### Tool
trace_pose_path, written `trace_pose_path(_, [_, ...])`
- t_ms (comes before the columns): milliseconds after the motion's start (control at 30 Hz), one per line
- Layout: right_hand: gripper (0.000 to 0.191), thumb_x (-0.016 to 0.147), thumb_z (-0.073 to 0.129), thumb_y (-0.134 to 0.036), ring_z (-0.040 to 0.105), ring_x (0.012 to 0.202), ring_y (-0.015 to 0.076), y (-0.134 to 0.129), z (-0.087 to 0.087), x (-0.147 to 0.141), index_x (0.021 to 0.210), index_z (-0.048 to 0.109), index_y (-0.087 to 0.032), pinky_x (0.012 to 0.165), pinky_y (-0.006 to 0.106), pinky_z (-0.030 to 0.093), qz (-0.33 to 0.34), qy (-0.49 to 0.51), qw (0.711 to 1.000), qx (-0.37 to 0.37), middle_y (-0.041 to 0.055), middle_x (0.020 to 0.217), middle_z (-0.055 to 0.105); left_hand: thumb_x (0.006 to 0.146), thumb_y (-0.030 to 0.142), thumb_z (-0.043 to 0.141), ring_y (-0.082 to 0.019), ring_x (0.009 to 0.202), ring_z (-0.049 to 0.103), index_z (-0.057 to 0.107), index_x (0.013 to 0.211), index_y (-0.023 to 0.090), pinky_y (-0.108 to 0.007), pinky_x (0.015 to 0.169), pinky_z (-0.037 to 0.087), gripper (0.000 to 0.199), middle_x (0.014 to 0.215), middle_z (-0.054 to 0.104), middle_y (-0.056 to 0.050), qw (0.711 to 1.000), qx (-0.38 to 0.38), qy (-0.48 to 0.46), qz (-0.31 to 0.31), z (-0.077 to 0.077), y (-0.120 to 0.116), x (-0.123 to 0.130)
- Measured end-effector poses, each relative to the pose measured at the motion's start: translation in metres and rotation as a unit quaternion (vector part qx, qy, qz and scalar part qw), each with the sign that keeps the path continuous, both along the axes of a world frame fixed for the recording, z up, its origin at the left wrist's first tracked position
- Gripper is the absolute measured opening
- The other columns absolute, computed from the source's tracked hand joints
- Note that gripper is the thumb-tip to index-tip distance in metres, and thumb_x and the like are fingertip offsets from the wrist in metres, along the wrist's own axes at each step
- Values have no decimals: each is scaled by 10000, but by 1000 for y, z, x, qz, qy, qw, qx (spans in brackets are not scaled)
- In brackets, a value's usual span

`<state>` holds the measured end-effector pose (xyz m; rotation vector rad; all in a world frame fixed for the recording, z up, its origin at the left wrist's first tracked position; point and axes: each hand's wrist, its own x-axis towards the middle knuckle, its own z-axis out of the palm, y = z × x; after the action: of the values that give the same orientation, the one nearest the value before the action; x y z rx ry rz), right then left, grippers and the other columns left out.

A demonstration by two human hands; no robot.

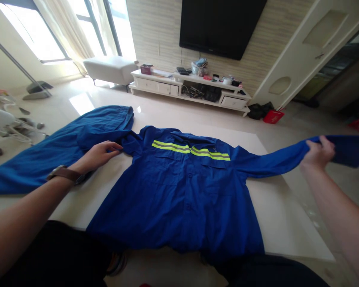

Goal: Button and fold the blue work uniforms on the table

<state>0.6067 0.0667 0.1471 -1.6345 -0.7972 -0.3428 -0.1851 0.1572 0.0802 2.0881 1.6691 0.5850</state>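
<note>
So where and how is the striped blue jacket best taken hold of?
Probably by both shoulders, pinched from above, one at each side: the jacket lies spread front up, its shoulders uncovered either side of the reflective stripe.

Blue sleeve (pixel 273 162) in right hand (pixel 318 152)

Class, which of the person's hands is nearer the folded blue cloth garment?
Left. The left hand is close by the folded blue cloth garment; the right hand is across the striped blue cloth jacket, holding its sleeve.
</note>
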Motion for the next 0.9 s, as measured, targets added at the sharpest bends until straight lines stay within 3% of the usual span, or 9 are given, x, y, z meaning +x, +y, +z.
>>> trace_pose_path(67, [734,739,694,-371,554,1277,308,1,24,-63,1409,569,-101,1114,485,438,139,-130,980,-62,195,1446,487,769,612,573,-264,992,658,726,1053,209,-394,980,509,516,1087,719,-58,1000,7,-7,-9,2,-2,2])
trace_pose_path(167, [767,812,680,-427,416,1425,323,-13,33,-179,1513,482,-185,1203,506,333,331,-292,882,-163,121,1524,444,775,604,541,-269,985,653,723,1029,204,-405,966,509,508,1055,723,-73,999,18,-22,-37,2,-6,7])
trace_pose_path(233, [741,860,650,-415,379,1466,315,-27,21,-250,1553,435,-261,1227,502,306,453,-324,790,-256,65,1588,397,780,606,537,-261,968,661,716,1035,205,-393,942,522,508,1049,728,-75,997,12,-43,-57,-1,-10,13])
trace_pose_path(333, [637,887,623,-338,453,1431,291,-46,-11,-319,1511,498,-335,1189,465,389,613,-333,605,-383,11,1573,453,775,578,569,-252,947,676,672,1153,200,-382,901,548,544,1031,728,-72,993,-28,-66,-95,-8,-20,26])
trace_pose_path(400, [540,878,623,-292,534,1364,297,-56,-30,-335,1417,607,-314,1153,470,436,636,-334,554,-420,34,1478,566,753,517,612,-256,955,674,601,1296,199,-386,880,559,629,1059,711,-79,988,-52,-52,-133,-13,-26,35])
trace_pose_path(500, [436,853,645,-255,588,1302,317,-67,-49,-325,1285,700,-271,1113,487,474,599,-328,580,-444,76,1394,631,728,456,665,-256,1026,648,547,1397,219,-377,934,538,720,1199,646,-97,974,-59,1,-218,-20,-35,46])
trace_pose_path(600, [403,850,647,-249,538,1355,326,-75,-62,-293,1250,705,-253,1147,513,439,524,-319,651,-447,98,1414,610,732,452,711,-279,1167,578,658,1281,271,-404,1081,441,581,1308,574,-81,956,-28,76,-281,-21,-42,55])
trace_pose_path(700, [557,833,664,-276,410,1457,355,-80,-81,-259,1388,612,-274,1199,586,346,423,-292,719,-468,97,1512,524,721,421,752,-321,1270,480,674,1241,326,-473,1129,364,534,1394,524,-56,946,16,123,-301,-19,-47,63])
trace_pose_path(900, [712,848,657,-374,339,1498,362,-78,-107,-225,1523,485,-227,1239,551,272,430,-182,657,-593,137,1622,367,806,299,701,-282,1254,483,668,1223,333,-405,1058,375,420,1341,581,-41,907,33,130,-400,-18,-56,78])
